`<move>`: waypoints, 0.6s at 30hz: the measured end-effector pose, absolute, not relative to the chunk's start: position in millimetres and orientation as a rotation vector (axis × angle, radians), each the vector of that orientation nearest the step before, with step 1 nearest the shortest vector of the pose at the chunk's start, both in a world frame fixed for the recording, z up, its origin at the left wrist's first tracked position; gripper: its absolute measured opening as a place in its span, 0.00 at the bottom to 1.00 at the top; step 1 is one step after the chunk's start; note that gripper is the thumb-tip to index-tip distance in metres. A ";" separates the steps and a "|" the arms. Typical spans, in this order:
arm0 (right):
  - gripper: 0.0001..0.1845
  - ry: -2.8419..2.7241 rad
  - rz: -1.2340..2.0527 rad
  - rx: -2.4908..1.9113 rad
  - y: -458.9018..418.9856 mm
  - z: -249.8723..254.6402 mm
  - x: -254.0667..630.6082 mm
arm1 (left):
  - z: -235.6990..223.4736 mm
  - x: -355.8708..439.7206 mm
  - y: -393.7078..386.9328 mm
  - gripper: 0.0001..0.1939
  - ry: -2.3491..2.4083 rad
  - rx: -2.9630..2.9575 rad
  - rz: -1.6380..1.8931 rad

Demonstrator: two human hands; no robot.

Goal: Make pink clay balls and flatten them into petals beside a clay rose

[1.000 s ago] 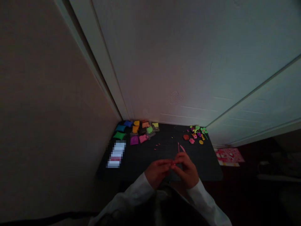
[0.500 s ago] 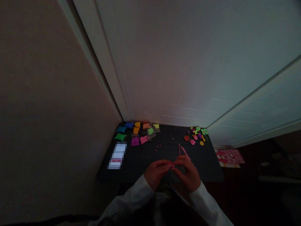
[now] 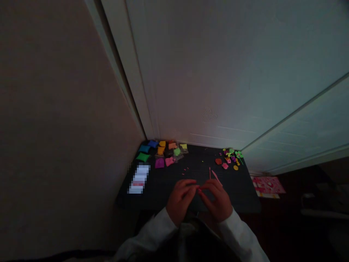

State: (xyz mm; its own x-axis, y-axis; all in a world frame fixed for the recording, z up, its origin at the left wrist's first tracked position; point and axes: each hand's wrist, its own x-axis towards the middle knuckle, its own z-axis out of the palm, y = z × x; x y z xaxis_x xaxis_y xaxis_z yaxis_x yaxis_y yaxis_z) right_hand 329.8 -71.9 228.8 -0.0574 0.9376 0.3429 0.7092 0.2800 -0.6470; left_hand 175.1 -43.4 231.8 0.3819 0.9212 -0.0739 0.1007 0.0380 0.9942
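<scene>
Over the front part of the dark table, a small pink-red piece of clay (image 3: 200, 190) is held between the fingertips of both hands. My left hand (image 3: 179, 201) is closed, its thumb and a finger meeting at the piece's left side, with the index finger raised above. Thumb and index finger of my right hand (image 3: 217, 201) pinch it from the right; much of the piece is hidden. Just beyond my right hand lie a thin pink stick tool (image 3: 209, 173) and a pink clay knife (image 3: 216, 178). Several tiny pink clay bits (image 3: 185, 170) lie beyond my left hand.
Bags of coloured clay (image 3: 159, 162) fill the table's back left, with a blurred white phone-like rectangle (image 3: 139, 178) nearer. Small clay shapes (image 3: 229, 156) and a red lump (image 3: 218, 161) sit at the back right. A white wall panel (image 3: 212, 72) borders the far edge.
The left index finger has lifted off the clay piece, and less of the piece shows now. The whole view has shifted slightly, so the table appears farther right.
</scene>
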 end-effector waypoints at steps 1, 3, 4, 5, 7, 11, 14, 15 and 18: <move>0.05 -1.833 0.387 -1.498 -72.2 228.9 329.2 | 231.9 174.9 -44.5 0.12 1.007 1.427 0.833; 0.05 -1.846 0.374 -1.512 -73.0 229.4 328.1 | 231.3 174.3 -46.1 0.12 1.019 1.476 0.836; 0.05 -1.851 0.372 -1.514 -73.3 229.7 327.4 | 230.8 173.9 -46.6 0.12 1.025 1.491 0.835; 0.05 -1.855 0.374 -1.515 -73.5 230.0 326.7 | 230.2 173.5 -47.0 0.12 1.030 1.501 0.833; 0.05 -1.863 0.382 -1.509 -73.4 230.9 325.1 | 228.8 172.4 -47.4 0.13 1.038 1.507 0.829; 0.05 -1.876 0.398 -1.494 -72.2 232.2 322.7 | 226.5 170.1 -47.3 0.14 1.047 1.476 0.827; 0.08 -1.885 0.395 -1.486 -71.5 232.2 323.1 | 225.6 169.1 -47.0 0.15 1.038 1.444 0.826; 0.09 -1.890 0.394 -1.484 -71.4 231.9 323.7 | 225.5 169.0 -46.9 0.15 1.032 1.436 0.826; 0.11 -1.889 0.388 -1.487 -71.5 230.0 326.0 | 225.5 168.7 -46.9 0.15 1.019 1.422 0.817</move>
